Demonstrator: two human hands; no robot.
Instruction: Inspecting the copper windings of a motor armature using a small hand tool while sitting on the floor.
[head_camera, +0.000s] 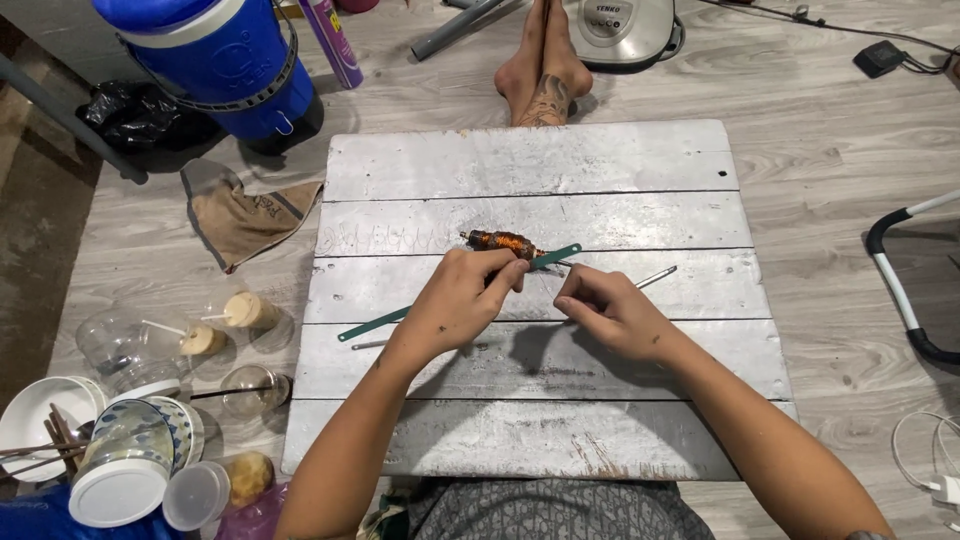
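I found the small rusty orange-brown cylindrical part (497, 243) lying near the middle of the white plank table (640, 165), resting over a thin green blade-like strip (372, 327). The part's long axis ran nearly left to right across the view, with a small stub end pointing left. The strip lay on a diagonal, low at the left and rising toward the right.

My left hand (462, 298) was closed over the part's right end and the strip, pinning both. My right hand (605, 308) was curled narrow, fingertips pinched beside a slim metal rod (655, 277); whether it gripped the rod I cannot tell.

In my judgement, good work here called for firm downward pressure from the left hand and short, controlled movements from the right.
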